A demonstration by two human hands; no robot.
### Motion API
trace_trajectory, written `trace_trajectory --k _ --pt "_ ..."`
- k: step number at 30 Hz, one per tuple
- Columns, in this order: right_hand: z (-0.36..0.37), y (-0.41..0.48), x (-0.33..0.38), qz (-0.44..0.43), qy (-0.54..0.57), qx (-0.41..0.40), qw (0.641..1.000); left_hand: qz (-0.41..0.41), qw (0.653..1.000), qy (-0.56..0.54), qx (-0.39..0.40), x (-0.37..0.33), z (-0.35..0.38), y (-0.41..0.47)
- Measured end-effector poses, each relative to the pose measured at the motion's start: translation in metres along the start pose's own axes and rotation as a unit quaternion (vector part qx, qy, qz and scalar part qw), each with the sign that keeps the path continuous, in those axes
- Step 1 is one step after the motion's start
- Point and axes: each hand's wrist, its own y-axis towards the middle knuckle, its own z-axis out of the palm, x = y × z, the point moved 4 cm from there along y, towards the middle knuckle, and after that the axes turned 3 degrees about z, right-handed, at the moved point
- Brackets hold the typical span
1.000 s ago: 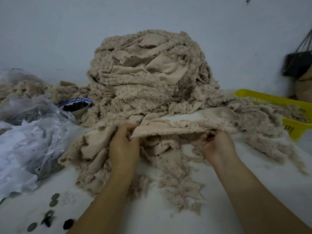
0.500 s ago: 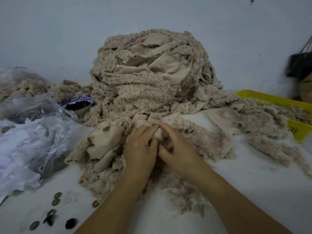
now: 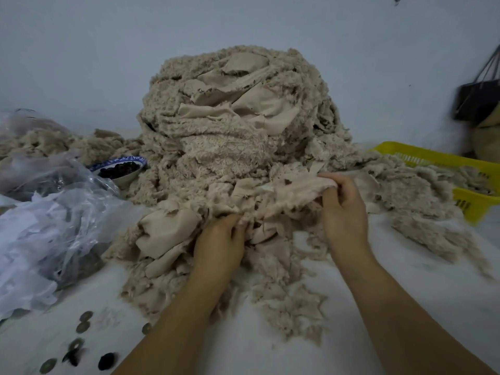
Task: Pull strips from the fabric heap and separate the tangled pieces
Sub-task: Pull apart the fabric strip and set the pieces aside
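A tall heap of beige fleecy fabric (image 3: 232, 117) rises at the middle of the white table (image 3: 422, 288). From its foot a tangle of loose strips (image 3: 286, 299) spills toward me. My left hand (image 3: 219, 244) grips the near end of one beige strip (image 3: 284, 190) low in the tangle. My right hand (image 3: 343, 209) pinches the same strip's other end, raised and off to the right, so the strip stretches between the two hands.
A crumpled clear plastic bag (image 3: 51, 226) lies at the left, and a blue-rimmed bowl (image 3: 121, 169) of dark bits sits behind it. A yellow basket (image 3: 465, 180) holding fabric stands at the right. Several coins (image 3: 84, 323) lie near the front left. A dark bag (image 3: 479, 98) hangs on the wall.
Half a second ago both hands met together in the tangle. Now the right hand has moved up and to the right, drawing the strip out, while the left stays low.
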Motion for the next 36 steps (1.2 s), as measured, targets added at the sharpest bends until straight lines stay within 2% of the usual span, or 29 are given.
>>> trace_trajectory --k 2,4,9,12,13,15,17,20,21,23,25,27,30,33,36 --pt "-0.004 0.004 -0.004 0.032 0.083 -0.040 0.995 -0.095 0.989 -0.112 -0.009 0.012 0.000 0.001" --pt "-0.007 0.006 -0.011 0.062 0.132 -0.067 0.987 -0.163 0.963 -0.212 -0.037 0.020 -0.003 0.002" --pt "-0.004 0.003 -0.020 0.097 0.107 -0.132 0.981 -0.199 0.933 -0.289 -0.084 0.013 -0.002 -0.003" --pt "-0.027 0.016 -0.034 0.136 0.085 -0.219 0.962 -0.260 0.883 -0.358 -0.157 0.030 -0.010 0.001" --pt "-0.032 0.019 -0.037 0.151 0.085 -0.216 0.961 -0.264 0.885 -0.349 -0.158 0.035 -0.012 0.002" --pt "-0.028 0.019 -0.037 0.153 0.068 -0.168 0.972 -0.182 0.938 -0.276 -0.105 0.025 -0.011 0.005" --pt "-0.010 0.011 -0.024 0.103 0.073 -0.107 0.986 -0.063 0.975 -0.214 -0.016 -0.004 -0.003 0.002" --pt "0.016 -0.006 -0.005 0.051 0.092 0.015 0.994 0.062 0.979 -0.183 0.065 -0.034 0.008 -0.012" --pt "0.021 -0.011 -0.001 0.045 0.105 0.056 0.992 0.077 0.975 -0.197 0.068 -0.038 0.010 -0.015" --pt "0.025 -0.016 0.003 0.039 0.137 0.114 0.983 0.039 0.966 -0.245 0.074 -0.038 0.009 -0.018" --pt "0.029 -0.021 0.008 0.031 0.167 0.157 0.973 -0.056 0.940 -0.324 0.088 -0.035 0.011 -0.017" --pt "0.031 -0.023 0.009 0.024 0.176 0.177 0.968 -0.125 0.893 -0.417 0.116 -0.033 0.015 -0.017" --pt "0.031 -0.020 0.002 0.039 0.184 0.181 0.965 -0.133 0.835 -0.519 0.126 -0.032 0.013 -0.016" --pt "0.033 -0.017 -0.009 0.109 0.206 0.185 0.955 -0.130 0.776 -0.605 0.121 -0.032 0.010 -0.013" --pt "0.028 -0.016 -0.015 0.184 0.216 0.110 0.953 -0.135 0.759 -0.629 0.098 -0.032 0.006 -0.011"
